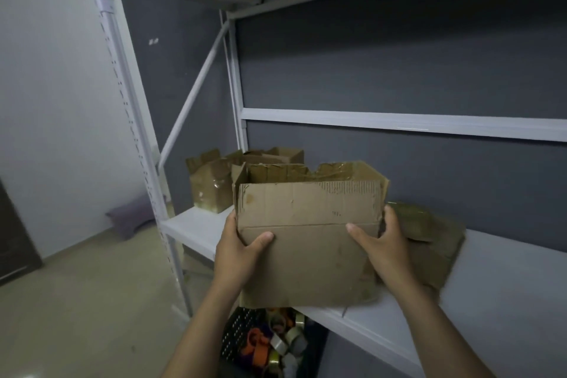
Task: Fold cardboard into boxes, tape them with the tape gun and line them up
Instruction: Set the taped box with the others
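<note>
Open-top box (306, 239) is gripped at its sides by L hand (242, 242) & R hand (380, 242), thumbs on front, at shelf (506, 285) edge. Best kept level and set flush w/ boxes at 11 o'clock (211, 187).

A white metal shelving rack (129, 107) stood against a dark grey wall (399, 64). A white wall (46, 101) adjoined at left. The floor (76, 301) was beige, with a dark door (15, 239) at far left. Lighting was dim.
</note>
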`<state>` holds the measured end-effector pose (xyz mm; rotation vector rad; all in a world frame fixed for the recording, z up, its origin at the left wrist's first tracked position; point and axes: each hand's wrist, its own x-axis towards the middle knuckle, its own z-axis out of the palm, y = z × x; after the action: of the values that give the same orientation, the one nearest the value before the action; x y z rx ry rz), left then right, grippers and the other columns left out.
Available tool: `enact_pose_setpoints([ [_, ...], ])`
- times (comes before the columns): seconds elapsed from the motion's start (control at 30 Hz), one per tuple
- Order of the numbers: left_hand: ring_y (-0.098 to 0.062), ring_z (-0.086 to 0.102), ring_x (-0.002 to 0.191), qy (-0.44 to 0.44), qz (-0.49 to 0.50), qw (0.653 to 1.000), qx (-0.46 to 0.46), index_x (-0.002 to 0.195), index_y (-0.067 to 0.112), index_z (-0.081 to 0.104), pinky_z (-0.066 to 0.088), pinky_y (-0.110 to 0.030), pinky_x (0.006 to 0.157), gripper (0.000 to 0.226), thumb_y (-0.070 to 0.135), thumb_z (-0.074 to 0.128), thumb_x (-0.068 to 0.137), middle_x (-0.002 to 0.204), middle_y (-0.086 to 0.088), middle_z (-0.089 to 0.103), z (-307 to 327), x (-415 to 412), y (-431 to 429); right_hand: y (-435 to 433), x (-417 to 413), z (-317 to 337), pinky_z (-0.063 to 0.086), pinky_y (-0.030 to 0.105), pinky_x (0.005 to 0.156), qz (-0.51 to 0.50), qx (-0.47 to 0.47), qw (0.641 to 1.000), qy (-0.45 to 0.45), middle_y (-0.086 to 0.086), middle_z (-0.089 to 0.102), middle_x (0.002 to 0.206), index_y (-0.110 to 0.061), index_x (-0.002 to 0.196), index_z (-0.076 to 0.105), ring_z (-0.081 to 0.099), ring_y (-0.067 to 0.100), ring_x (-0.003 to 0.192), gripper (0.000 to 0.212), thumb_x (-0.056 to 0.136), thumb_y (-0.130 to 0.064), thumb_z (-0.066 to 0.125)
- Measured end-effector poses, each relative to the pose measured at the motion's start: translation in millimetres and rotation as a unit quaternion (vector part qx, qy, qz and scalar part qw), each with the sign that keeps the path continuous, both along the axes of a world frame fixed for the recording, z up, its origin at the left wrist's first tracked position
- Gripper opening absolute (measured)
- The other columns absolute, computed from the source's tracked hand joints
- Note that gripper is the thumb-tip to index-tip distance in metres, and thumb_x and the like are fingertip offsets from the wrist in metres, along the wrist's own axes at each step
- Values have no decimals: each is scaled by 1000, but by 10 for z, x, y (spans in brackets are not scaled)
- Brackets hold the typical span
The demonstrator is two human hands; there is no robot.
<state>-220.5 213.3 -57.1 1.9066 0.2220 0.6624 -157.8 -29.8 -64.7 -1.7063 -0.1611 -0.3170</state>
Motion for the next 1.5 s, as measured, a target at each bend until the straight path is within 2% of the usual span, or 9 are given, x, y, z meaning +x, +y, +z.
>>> enact_pose_setpoints([
  [0.13, -10, 47, 108, 11, 2, 1000, -17, 142, 28, 34, 42, -29, 89, 72, 26, 74, 82, 122, 12, 48, -150, 89, 511, 544, 187, -77, 55, 37, 81, 15, -8, 1000, 18, -4, 58, 120, -24, 130, 45, 59, 16, 106, 63, 76, -26, 79],
  [0.4, -15, 51, 112, 40, 16, 999, -24, 140, 23, 37, 43, -27, 86, 70, 20, 75, 81, 125, 6, 52, -350, 658, 1489, 1517, 922, -363, 53, 46, 90, 35, -47, 998, 25, -2, 53, 128, -27, 136, 40, 55, 19, 113, 76, 71, -36, 80],
  [0.6, -16, 53, 111, 62, 2, 998, 17, 124, 38, 42, 49, -41, 94, 61, 33, 79, 75, 121, 7, 56, -418, 1428, 1940, 1912, 1431, -491, 49, 39, 89, -32, -78, 996, 24, 0, 47, 133, -23, 142, 35, 50, 21, 117, 82, 74, -38, 78],
  [0.73, -11, 54, 106, 68, -26, 997, 14, 117, 43, 41, 45, -23, 79, 59, 30, 80, 75, 115, 14, 56, -468, 1824, 2205, 2136, 1647, -520, 45, 40, 94, -65, -96, 993, 37, 2, 42, 140, -20, 146, 29, 46, 25, 124, 88, 76, -40, 77],
  [0.83, -11, 54, 104, 78, -50, 996, 16, 117, 40, 39, 43, -19, 73, 62, 35, 82, 72, 111, 19, 52, -516, 2073, 2411, 2298, 1716, -552, 45, 39, 92, -98, -93, 990, 38, 3, 43, 136, -19, 146, 30, 48, 25, 120, 89, 74, -39, 79],
  [1.03, -5, 54, 106, 60, -159, 985, -43, 121, 38, 39, 47, -13, 68, 78, 49, 84, 58, 120, 17, 51, -581, 2320, 2724, 2514, 1703, -627, 48, 41, 91, -148, -15, 988, 42, -9, 50, 129, -33, 137, 38, 51, 15, 112, 99, 51, -71, 68],
  [1.17, 0, 54, 106, 49, -215, 975, -22, 126, 42, 38, 45, -8, 71, 82, 55, 82, 57, 118, 21, 53, -582, 2349, 2897, 2748, 1560, -654, 49, 45, 94, -162, 1, 985, 52, -8, 53, 128, -36, 133, 39, 53, 17, 113, 82, 64, -53, 80],
  [1.3, 8, 55, 98, 23, -231, 973, -12, 128, 30, 46, 47, -6, 68, 78, 38, 87, 62, 111, 23, 56, -571, 2187, 3029, 2913, 1346, -665, 50, 42, 92, -178, 38, 982, 46, -9, 56, 121, -38, 127, 42, 55, 17, 110, 64, 75, -32, 79],
  [1.5, -10, 56, 108, 25, -177, 984, -31, 127, 42, 42, 52, -30, 85, 88, 61, 85, 51, 121, 12, 56, -666, 1735, 3250, 3117, 1068, -658, 48, 40, 94, -139, 50, 989, 29, -7, 55, 126, -29, 136, 41, 54, 18, 113, 68, 78, -30, 76],
])
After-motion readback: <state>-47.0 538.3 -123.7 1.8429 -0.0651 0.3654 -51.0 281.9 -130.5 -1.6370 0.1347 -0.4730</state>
